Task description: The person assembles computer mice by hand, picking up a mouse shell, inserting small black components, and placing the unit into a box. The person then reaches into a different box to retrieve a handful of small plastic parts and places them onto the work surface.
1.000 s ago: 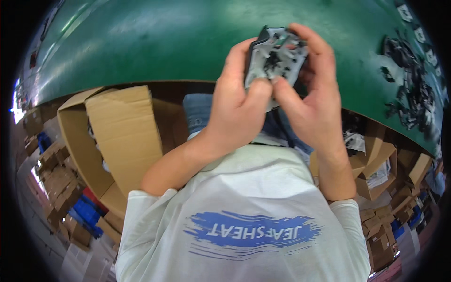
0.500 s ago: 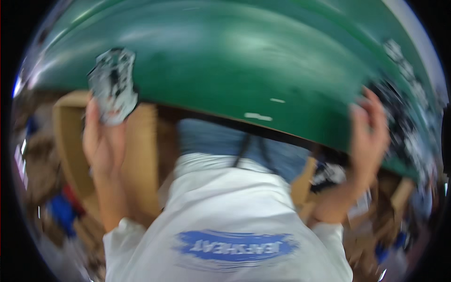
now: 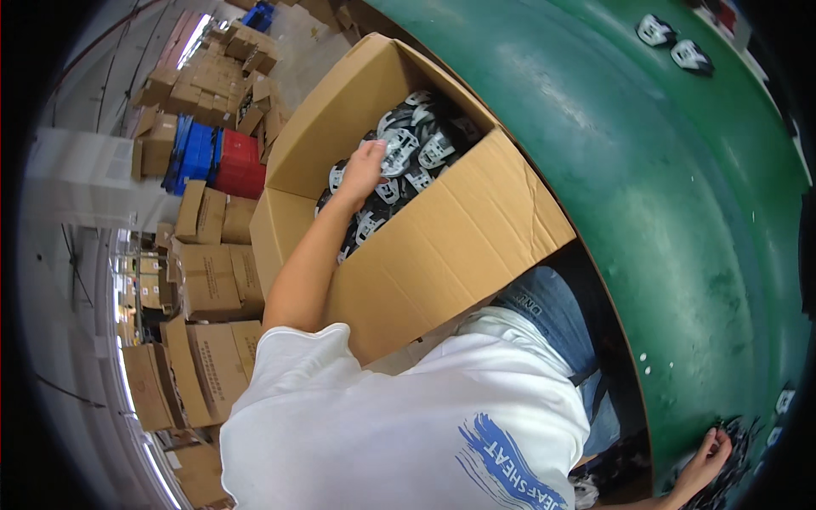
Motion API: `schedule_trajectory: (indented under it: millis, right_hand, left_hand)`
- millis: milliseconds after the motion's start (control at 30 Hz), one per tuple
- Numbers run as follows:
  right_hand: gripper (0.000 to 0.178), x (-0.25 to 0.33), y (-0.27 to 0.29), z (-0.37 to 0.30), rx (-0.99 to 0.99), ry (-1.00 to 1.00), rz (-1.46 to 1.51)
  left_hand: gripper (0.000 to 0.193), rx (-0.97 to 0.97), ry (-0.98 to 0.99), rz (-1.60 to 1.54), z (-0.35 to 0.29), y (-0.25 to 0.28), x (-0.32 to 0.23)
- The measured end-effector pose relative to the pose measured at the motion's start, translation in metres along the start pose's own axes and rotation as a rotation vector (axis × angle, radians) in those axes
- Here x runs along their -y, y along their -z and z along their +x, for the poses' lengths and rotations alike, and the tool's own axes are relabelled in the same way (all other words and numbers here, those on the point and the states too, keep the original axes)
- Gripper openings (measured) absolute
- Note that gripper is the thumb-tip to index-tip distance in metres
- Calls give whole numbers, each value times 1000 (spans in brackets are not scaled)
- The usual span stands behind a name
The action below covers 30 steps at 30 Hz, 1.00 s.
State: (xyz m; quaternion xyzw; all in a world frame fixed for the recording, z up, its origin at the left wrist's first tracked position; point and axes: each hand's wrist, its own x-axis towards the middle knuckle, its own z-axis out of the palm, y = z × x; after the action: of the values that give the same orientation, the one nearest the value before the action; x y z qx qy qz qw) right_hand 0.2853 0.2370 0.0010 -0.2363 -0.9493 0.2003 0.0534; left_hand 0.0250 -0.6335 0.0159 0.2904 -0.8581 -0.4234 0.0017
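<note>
My left hand [image 3: 365,173] reaches into an open cardboard box [image 3: 442,246] and grips the edge of a grey-and-black moulded plastic part [image 3: 399,151]. Beneath it lie many similar black-and-white parts [image 3: 436,150], heaped inside the box. At the lower right, my right hand [image 3: 707,463] is over the green table [image 3: 586,153], beside a pile of black pieces [image 3: 741,459]. Its fingers are bent and drawn together; whatever may be between them is too small to make out.
Two black-and-white parts [image 3: 674,45] lie at the table's far side. Small white bits [image 3: 646,364] are scattered nearer my right hand. Left of the box stand stacked cartons [image 3: 212,280], a blue crate [image 3: 189,153] and a red crate [image 3: 238,161].
My view has swung left toward the box. My left hand, holding the plastic part, has moved from above the table edge into the box. My right hand stays near the black pieces.
</note>
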Motion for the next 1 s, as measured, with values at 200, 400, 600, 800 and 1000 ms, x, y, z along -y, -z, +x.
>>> schedule_trajectory:
  millis: [200,400,600,800,1000]
  right_hand:
    - [48,170,17,-10,62,-332,80]
    - [34,97,-2,-1,38,-59,21]
    - [41,160,-8,-11,-141,-259,-91]
    - [49,162,-32,-19,-250,-188,-76]
    - [20,162,-85,46,-167,127,422]
  left_hand:
    - [53,-34,-59,81,16,-10,35]
    - [35,153,-602,412,-26,-29,16]
    - [20,120,-546,232,-13,-23,20]
    - [21,-212,-353,-219,25,-8,16]
    - [21,-216,-343,-498,26,-25,-57]
